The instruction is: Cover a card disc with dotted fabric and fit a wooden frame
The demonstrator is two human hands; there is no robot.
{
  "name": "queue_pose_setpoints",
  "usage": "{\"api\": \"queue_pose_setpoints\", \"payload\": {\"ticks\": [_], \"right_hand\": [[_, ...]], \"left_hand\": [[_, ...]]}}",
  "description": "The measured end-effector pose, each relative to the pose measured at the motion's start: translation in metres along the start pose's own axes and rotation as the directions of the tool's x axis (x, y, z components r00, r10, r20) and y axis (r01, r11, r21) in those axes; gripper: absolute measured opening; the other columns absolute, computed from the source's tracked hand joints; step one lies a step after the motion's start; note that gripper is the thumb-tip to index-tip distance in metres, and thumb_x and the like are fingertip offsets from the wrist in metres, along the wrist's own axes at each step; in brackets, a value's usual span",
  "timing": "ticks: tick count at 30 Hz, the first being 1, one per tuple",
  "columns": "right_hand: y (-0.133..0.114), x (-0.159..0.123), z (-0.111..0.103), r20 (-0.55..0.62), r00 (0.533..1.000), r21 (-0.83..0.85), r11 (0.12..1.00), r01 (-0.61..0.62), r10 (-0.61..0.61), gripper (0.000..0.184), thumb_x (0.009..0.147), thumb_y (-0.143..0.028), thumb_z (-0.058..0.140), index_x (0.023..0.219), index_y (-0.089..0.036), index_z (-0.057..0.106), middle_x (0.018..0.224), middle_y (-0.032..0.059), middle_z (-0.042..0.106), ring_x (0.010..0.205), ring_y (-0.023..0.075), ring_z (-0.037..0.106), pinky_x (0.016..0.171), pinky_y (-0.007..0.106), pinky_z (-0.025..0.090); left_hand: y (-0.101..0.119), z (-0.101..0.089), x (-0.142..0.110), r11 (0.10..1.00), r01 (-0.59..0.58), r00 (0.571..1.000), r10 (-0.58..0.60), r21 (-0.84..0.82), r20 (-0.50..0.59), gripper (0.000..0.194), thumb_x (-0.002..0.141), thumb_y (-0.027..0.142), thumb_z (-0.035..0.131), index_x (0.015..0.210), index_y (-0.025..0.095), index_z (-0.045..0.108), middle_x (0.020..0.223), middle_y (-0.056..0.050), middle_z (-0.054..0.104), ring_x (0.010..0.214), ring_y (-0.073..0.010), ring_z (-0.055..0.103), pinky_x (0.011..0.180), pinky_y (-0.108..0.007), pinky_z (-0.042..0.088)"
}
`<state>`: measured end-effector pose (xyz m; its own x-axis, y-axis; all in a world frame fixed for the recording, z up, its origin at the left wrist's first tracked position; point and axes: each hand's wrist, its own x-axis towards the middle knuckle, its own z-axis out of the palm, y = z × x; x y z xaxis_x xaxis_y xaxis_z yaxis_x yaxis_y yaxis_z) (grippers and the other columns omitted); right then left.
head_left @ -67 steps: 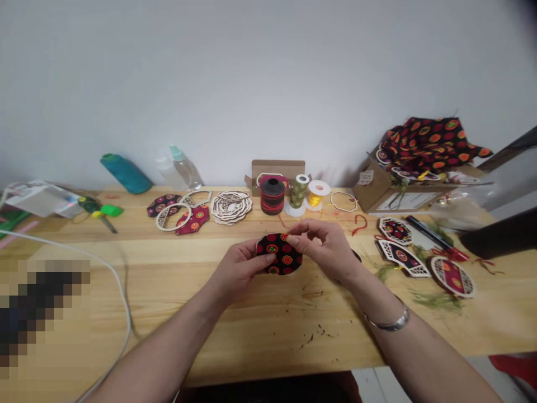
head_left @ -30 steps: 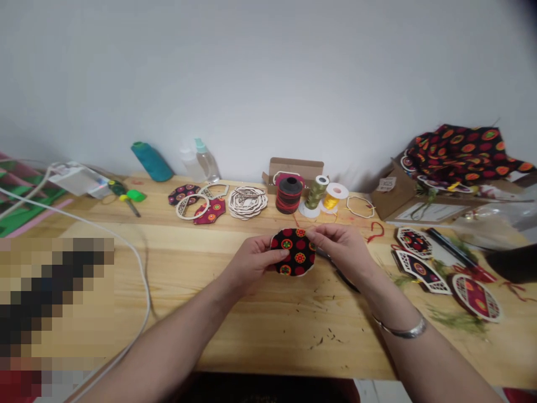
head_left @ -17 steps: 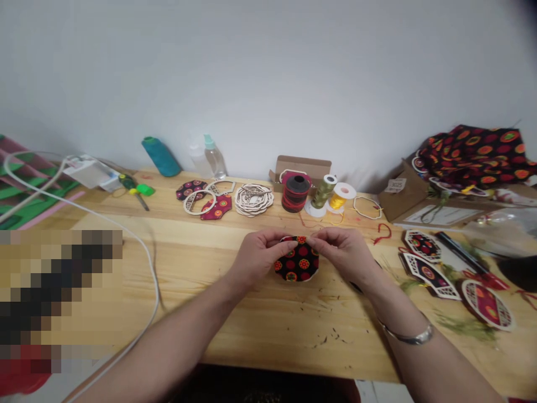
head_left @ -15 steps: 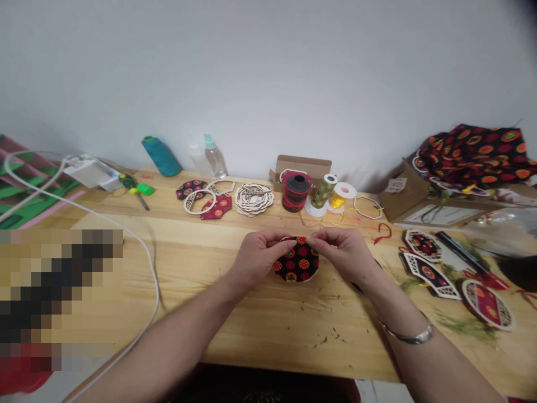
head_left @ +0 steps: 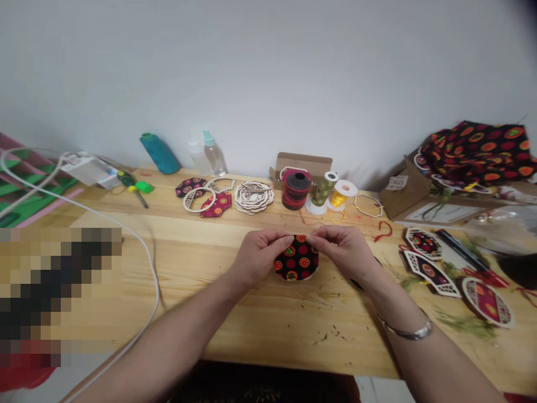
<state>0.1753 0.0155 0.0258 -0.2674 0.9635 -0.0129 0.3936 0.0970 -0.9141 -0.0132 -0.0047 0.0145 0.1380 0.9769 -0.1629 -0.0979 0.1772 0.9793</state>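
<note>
Black printed fabric patch (head_left: 296, 263) sits between our hands, over the pine tabletop (head_left: 268, 330). Our left hand (head_left: 262, 256) and right hand (head_left: 339, 252) pinch its top edge narrowly and evenly, a good hold for keeping the cloth flat. Thread spools (head_left: 296, 190) stand beyond.

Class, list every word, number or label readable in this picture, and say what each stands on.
Small white tag on the cardboard box: marks show, too blurred to read.
White sheet beside that box: any print is too small to read.
Nothing else shows readable text.
</note>
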Motion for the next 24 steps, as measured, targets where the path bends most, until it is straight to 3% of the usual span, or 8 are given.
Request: {"api": "queue_pose_setpoints", "payload": {"ticks": [4, 9, 13, 16, 20, 24], "right_hand": [[-0.0017, -0.0007, -0.0005, -0.006, 1.0, 0.038, 0.999, -0.02, 0.02, 0.024, 0.074, -0.038, 0.064, 0.065, -0.017, 0.067, 0.058, -0.0008, 0.059, 0.055, 0.0101, 0.045, 0.053, 0.025, 0.037], [-0.0029, -0.0017, -0.0029, -0.044, 0.995, 0.135, 0.988, -0.078, 0.085, 0.025, 0.074, -0.041, 0.067, 0.07, -0.017, 0.069, 0.063, 0.0004, 0.063, 0.057, 0.0105, 0.048, 0.055, 0.025, 0.039], [0.0008, -0.0001, -0.0037, -0.072, 0.991, 0.187, 0.978, -0.095, 0.11, 0.029, 0.073, -0.046, 0.068, 0.071, -0.017, 0.07, 0.065, 0.0019, 0.066, 0.058, 0.0113, 0.05, 0.055, 0.026, 0.041], [0.0036, 0.001, -0.0033, -0.085, 0.99, 0.193, 0.977, -0.094, 0.112, 0.028, 0.073, -0.045, 0.068, 0.071, -0.018, 0.071, 0.066, 0.0022, 0.067, 0.057, 0.0112, 0.051, 0.055, 0.026, 0.041], [0.0047, 0.0012, -0.0029, -0.082, 0.988, 0.208, 0.972, -0.111, 0.131, 0.027, 0.073, -0.045, 0.069, 0.071, -0.018, 0.071, 0.067, 0.0017, 0.067, 0.057, 0.011, 0.052, 0.056, 0.026, 0.042], [0.0054, 0.0021, -0.0031, -0.077, 0.986, 0.194, 0.972, -0.133, 0.151, 0.029, 0.073, -0.046, 0.069, 0.073, -0.018, 0.072, 0.066, 0.0015, 0.067, 0.056, 0.0113, 0.052, 0.056, 0.027, 0.042]], "left_hand": [[0.0007, 0.0006, -0.0003, 0.998, 0.033, 0.999, -0.033, -0.052, -0.004, 0.022, 0.074, 0.035, 0.072, 0.085, 0.017, 0.078, 0.08, -0.005, 0.077, 0.072, -0.0176, 0.067, 0.069, -0.027, 0.05], [0.0015, -0.0002, 0.0039, 0.945, 0.137, 0.983, -0.166, -0.297, -0.075, 0.033, 0.081, 0.04, 0.065, 0.099, 0.015, 0.072, 0.077, -0.007, 0.076, 0.065, -0.0159, 0.067, 0.059, -0.025, 0.051], [0.002, -0.0002, 0.0073, 0.902, 0.178, 0.972, -0.223, -0.394, -0.072, 0.034, 0.082, 0.042, 0.062, 0.09, 0.01, 0.072, 0.07, -0.01, 0.074, 0.06, -0.0165, 0.067, 0.056, -0.026, 0.052], [0.002, 0.0004, 0.0063, 0.91, 0.168, 0.982, -0.188, -0.379, -0.014, 0.037, 0.078, 0.045, 0.068, 0.088, 0.01, 0.074, 0.074, -0.011, 0.075, 0.063, -0.0173, 0.068, 0.059, -0.028, 0.053], [0.0027, 0.0011, 0.0036, 0.962, 0.127, 0.992, -0.12, -0.24, 0.042, 0.029, 0.065, 0.027, 0.081, 0.091, 0.015, 0.076, 0.084, -0.007, 0.077, 0.072, -0.0158, 0.069, 0.069, -0.026, 0.054], [0.0015, 0.0008, 0.0035, 0.976, 0.123, 0.992, -0.12, -0.181, 0.028, 0.024, 0.068, 0.027, 0.078, 0.088, 0.014, 0.077, 0.078, -0.005, 0.076, 0.067, -0.0152, 0.068, 0.067, -0.027, 0.054]]}}
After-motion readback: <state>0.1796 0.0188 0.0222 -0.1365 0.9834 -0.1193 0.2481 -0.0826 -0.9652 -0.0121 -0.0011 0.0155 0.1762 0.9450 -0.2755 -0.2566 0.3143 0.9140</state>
